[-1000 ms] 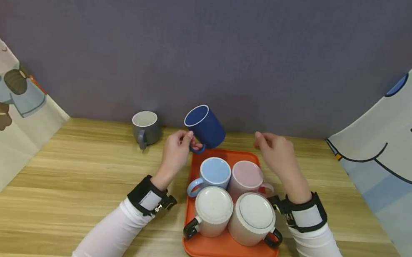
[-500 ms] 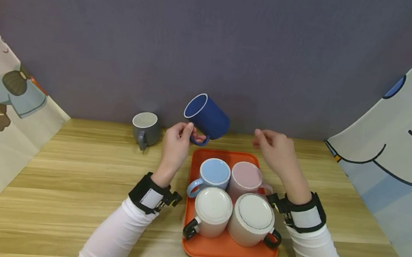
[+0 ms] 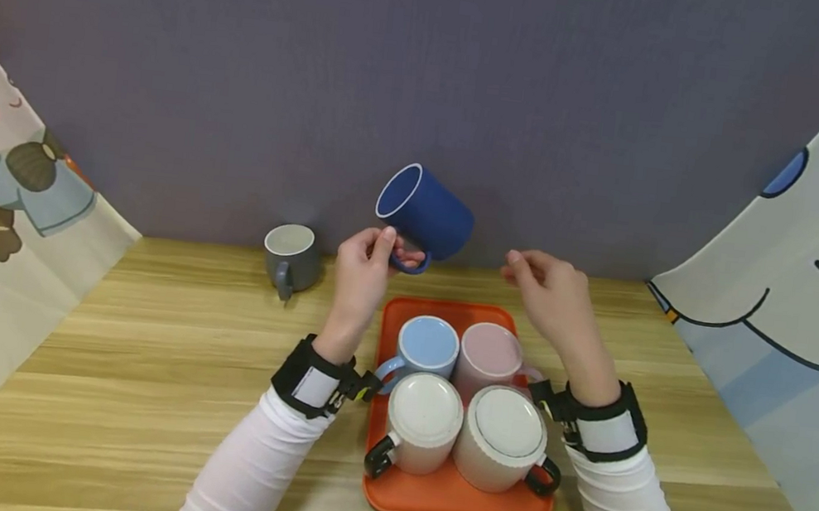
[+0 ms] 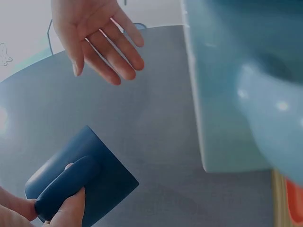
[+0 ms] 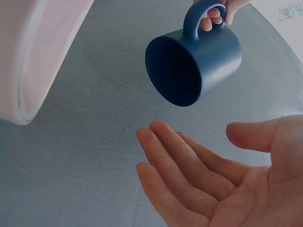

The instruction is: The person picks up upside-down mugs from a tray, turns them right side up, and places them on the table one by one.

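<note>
My left hand (image 3: 366,272) grips the handle of a dark blue mug (image 3: 434,216) and holds it above the far end of the orange tray (image 3: 458,506). The mug is tilted, its white-rimmed mouth facing up and left in the head view. In the left wrist view, thumb and fingers wrap the handle of the blue mug (image 4: 102,175). My right hand (image 3: 555,296) hovers to the right of the mug, apart from it. The right wrist view shows the right hand's fingers (image 5: 189,175) loosely extended, palm bare, below the blue mug (image 5: 220,56).
Upside down on the tray stand a light blue mug (image 3: 428,342), a pink mug (image 3: 492,352) and two whitish mugs (image 3: 425,415) with black handles. A grey mug (image 3: 292,260) stands upright at the back left, near the grey wall panel (image 3: 429,66).
My left hand has lifted the blue mug higher and carried it slightly right, tilting it further. My right hand has risen slightly. The mugs on the tray and the grey mug have stayed put.
</note>
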### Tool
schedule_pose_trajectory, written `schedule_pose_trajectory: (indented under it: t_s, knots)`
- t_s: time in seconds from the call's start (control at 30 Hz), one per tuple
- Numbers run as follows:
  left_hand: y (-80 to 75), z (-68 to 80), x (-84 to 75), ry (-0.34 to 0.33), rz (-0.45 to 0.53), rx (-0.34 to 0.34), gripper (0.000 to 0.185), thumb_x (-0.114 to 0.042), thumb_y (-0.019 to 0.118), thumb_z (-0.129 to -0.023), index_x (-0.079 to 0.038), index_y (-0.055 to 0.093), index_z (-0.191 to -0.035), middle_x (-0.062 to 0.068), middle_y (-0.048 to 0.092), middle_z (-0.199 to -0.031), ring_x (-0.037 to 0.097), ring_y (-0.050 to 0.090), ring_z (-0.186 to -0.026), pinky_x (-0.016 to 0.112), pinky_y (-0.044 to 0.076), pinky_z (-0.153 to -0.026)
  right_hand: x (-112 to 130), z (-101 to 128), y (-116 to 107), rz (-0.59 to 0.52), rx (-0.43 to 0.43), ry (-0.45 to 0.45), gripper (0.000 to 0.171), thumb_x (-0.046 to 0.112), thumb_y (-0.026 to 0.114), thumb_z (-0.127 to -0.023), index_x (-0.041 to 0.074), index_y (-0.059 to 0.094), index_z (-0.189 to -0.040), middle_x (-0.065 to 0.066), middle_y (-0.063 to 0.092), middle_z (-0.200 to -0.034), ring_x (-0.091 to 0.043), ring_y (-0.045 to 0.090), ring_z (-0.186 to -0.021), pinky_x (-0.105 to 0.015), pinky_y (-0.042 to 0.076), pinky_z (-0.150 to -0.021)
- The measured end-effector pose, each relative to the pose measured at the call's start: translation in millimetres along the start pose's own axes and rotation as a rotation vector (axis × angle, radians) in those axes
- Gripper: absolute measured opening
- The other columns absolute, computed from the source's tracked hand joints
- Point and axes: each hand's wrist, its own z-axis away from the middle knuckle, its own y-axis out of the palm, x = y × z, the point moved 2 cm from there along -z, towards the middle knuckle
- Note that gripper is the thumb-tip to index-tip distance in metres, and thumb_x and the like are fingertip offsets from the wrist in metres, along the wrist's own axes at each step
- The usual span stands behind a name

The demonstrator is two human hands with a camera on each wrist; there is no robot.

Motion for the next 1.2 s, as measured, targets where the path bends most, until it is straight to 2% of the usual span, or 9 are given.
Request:
schedule_pose_trajectory:
  t_s: [0.17,0.33,0.5,0.63,0.77,0.97,1.2]
  knots:
    - [5.7,0.4,-3.7,-0.004,0.062,-0.005,0.025,-0.007,0.044,-0.100,0.009,0.055,-0.084,0.013,0.056,-0.073,0.022,0.070,-0.071,0.038,0.057,-0.076,0.5,0.1,-0.2,-0.001,-0.005,-0.005,0.046,0.039,0.043,-0.100,0.000,0.066,-0.111,-0.016,0.071,-0.099,-0.033,0.066,-0.095,-0.049,0.050,-0.086]
    - [9.7,1.3,-8.6,0.030,0.070,-0.014,0.026,-0.008,0.045,-0.100,0.010,0.056,-0.085,0.012,0.056,-0.072,0.017,0.069,-0.068,0.041,0.056,-0.077,5.5,-1.6,-1.6,-0.032,-0.019,-0.015,0.047,0.041,0.044,-0.099,0.002,0.067,-0.111,-0.015,0.072,-0.098,-0.032,0.065,-0.096,-0.048,0.050,-0.086]
    - [14.6,2.5,-11.3,0.055,0.133,-0.021,0.027,-0.008,0.046,-0.100,0.013,0.055,-0.085,0.010,0.056,-0.071,0.016,0.069,-0.066,0.039,0.057,-0.077,11.8,-2.9,-2.2,-0.058,-0.027,-0.016,0.050,0.045,0.044,-0.099,0.003,0.067,-0.111,-0.014,0.072,-0.099,-0.031,0.065,-0.098,-0.047,0.048,-0.087]
    - [19.1,2.6,-12.3,0.048,0.185,-0.028,0.027,-0.008,0.046,-0.100,0.012,0.054,-0.084,0.008,0.056,-0.069,0.016,0.069,-0.066,0.037,0.057,-0.076,16.9,-2.4,-0.5,-0.062,-0.009,-0.010,0.049,0.044,0.043,-0.099,0.003,0.067,-0.112,-0.013,0.072,-0.100,-0.031,0.065,-0.100,-0.047,0.048,-0.089]
    - [23.3,2.5,-13.2,0.042,0.227,-0.037,0.026,-0.009,0.045,-0.100,0.006,0.054,-0.080,0.008,0.055,-0.069,0.017,0.070,-0.067,0.036,0.057,-0.076,21.0,-2.7,3.8,-0.076,0.017,-0.015,0.049,0.044,0.043,-0.099,0.003,0.067,-0.112,-0.012,0.072,-0.100,-0.030,0.065,-0.100,-0.047,0.048,-0.090]
    - [30.4,4.2,-14.8,0.029,0.252,-0.034,0.026,-0.011,0.044,-0.101,0.003,0.055,-0.082,0.009,0.055,-0.071,0.017,0.069,-0.069,0.037,0.057,-0.077,22.6,-3.3,8.1,-0.093,0.006,-0.015,0.050,0.045,0.043,-0.099,0.004,0.067,-0.111,-0.012,0.073,-0.098,-0.029,0.067,-0.098,-0.045,0.050,-0.087]
    - [41.0,7.4,-14.1,0.009,0.286,-0.010,0.025,-0.011,0.043,-0.101,0.003,0.054,-0.083,0.009,0.054,-0.076,0.019,0.069,-0.072,0.036,0.056,-0.078,28.7,-2.6,13.1,-0.193,0.042,0.016,0.048,0.042,0.044,-0.099,0.002,0.064,-0.115,-0.014,0.072,-0.101,-0.027,0.069,-0.096,-0.043,0.053,-0.084]
